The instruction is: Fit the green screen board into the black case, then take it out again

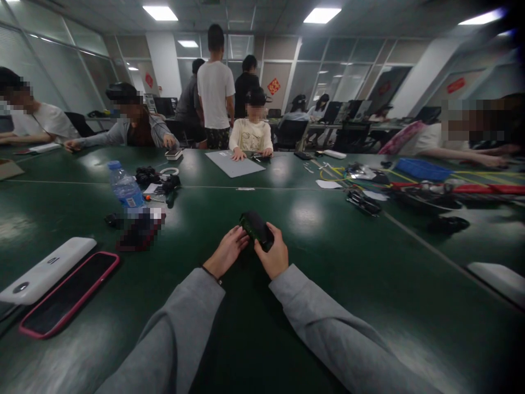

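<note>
Currently the right hand (274,256) grips a black object (255,225) between thumb and fingers; the left hand (226,253), loosely open, touches its left side with the fingertips; the object is over the green table (328,273), right of a red-edged phone (69,295).

1. Two bare hands: one left hand (228,249), one right hand (274,254).
2. Two grey sleeves (184,314) (328,317).
3. One small black object (259,225).
4. One dark wristband (212,274).
5. One clear plastic bottle (126,189), with one blue cap (114,164).
6. One pink-cased phone (69,295).
7. One white power bank (53,268).
8. One flat grey panel (235,166).
9. Four co-workers seated at the green table (353,273).
10. Three people (215,82) grouped behind it.
11. At least four ceiling lights (159,13) (322,15) (187,44) (482,17).
12. At least three red wall decorations (274,86) (148,80) (456,85).
13. Loose cables and small parts: too blurred to count.
</note>
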Demonstrator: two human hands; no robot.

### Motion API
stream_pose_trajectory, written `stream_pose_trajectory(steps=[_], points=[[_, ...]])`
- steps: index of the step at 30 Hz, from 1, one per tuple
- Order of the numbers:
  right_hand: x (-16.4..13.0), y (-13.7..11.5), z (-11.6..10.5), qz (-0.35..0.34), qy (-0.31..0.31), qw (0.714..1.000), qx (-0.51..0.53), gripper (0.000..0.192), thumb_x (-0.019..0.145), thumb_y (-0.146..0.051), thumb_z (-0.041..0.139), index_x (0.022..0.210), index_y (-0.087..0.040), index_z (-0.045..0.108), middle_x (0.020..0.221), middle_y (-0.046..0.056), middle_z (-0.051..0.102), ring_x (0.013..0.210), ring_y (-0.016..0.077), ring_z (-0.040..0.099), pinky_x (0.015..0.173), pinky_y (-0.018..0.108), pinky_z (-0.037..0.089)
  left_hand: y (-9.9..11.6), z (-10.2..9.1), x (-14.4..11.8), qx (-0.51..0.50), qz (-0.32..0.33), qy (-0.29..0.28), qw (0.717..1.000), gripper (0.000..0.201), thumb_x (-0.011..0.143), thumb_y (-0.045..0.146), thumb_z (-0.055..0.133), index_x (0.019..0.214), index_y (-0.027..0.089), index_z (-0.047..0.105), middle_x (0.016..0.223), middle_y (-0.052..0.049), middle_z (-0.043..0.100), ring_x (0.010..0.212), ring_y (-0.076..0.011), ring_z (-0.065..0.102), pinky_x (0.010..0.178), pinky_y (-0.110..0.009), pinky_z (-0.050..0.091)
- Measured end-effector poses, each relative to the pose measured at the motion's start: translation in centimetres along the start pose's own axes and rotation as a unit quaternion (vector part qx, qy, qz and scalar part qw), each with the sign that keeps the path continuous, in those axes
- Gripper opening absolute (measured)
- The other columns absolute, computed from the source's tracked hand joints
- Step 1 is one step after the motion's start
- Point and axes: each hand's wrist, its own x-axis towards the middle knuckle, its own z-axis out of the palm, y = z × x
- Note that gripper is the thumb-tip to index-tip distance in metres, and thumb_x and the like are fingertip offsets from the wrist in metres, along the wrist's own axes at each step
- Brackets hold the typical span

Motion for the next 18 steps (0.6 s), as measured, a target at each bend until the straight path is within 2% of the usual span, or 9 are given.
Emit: stream_pose_trajectory(steps=[2,5,7,11,18], points=[[-0.2,-0.3,0.0,-0.073,-0.038,0.996,-0.040,0.058,0.075,-0.021,0.054,0.130,-0.017,0.037,0.122,0.011,0.050,0.112,0.0233,0.049,0.096,0.042,0.042,0.1,0.2,-0.2,-0.002,-0.034,-0.011,0.999,0.027,0.078,0.036,0.061,0.099,0.017,0.058,0.098,-0.007,0.063,0.090,-0.0162,0.060,0.087,-0.031,0.043],[-0.6,-1.1,0.1,-0.191,-0.144,0.968,-0.080,0.065,0.074,-0.018,0.055,0.135,-0.019,0.032,0.130,0.011,0.041,0.123,0.0242,0.038,0.101,0.043,0.037,0.6,0.2,-0.4,-0.027,-0.060,-0.026,0.997,0.043,0.080,0.052,0.052,0.101,0.015,0.060,0.101,-0.009,0.063,0.097,-0.0196,0.058,0.090,-0.033,0.043],[-0.9,-1.8,0.0,-0.224,-0.180,0.953,-0.096,0.070,0.075,-0.025,0.060,0.137,-0.021,0.029,0.134,0.012,0.034,0.126,0.0264,0.032,0.102,0.045,0.036,1.0,0.1,-0.5,-0.045,-0.060,-0.027,0.997,0.055,0.078,0.061,0.046,0.102,0.014,0.061,0.102,-0.011,0.063,0.100,-0.0218,0.057,0.091,-0.034,0.043],[-1.1,-2.6,-0.4,-0.215,-0.168,0.958,-0.088,0.068,0.078,-0.042,0.058,0.136,-0.023,0.029,0.133,0.013,0.030,0.124,0.0269,0.033,0.101,0.046,0.036,1.5,0.1,-0.6,-0.046,-0.074,-0.016,0.996,0.069,0.074,0.071,0.041,0.104,0.012,0.062,0.101,-0.012,0.065,0.101,-0.0245,0.058,0.091,-0.037,0.043],[-0.8,-2.7,-0.7,-0.176,-0.127,0.975,-0.051,0.059,0.081,-0.044,0.055,0.130,-0.020,0.033,0.116,0.012,0.038,0.112,0.0237,0.040,0.096,0.042,0.041,1.1,-0.1,-0.1,-0.044,-0.058,0.009,0.997,0.063,0.076,0.068,0.040,0.106,0.017,0.062,0.100,-0.010,0.066,0.100,-0.0234,0.059,0.092,-0.038,0.043]])
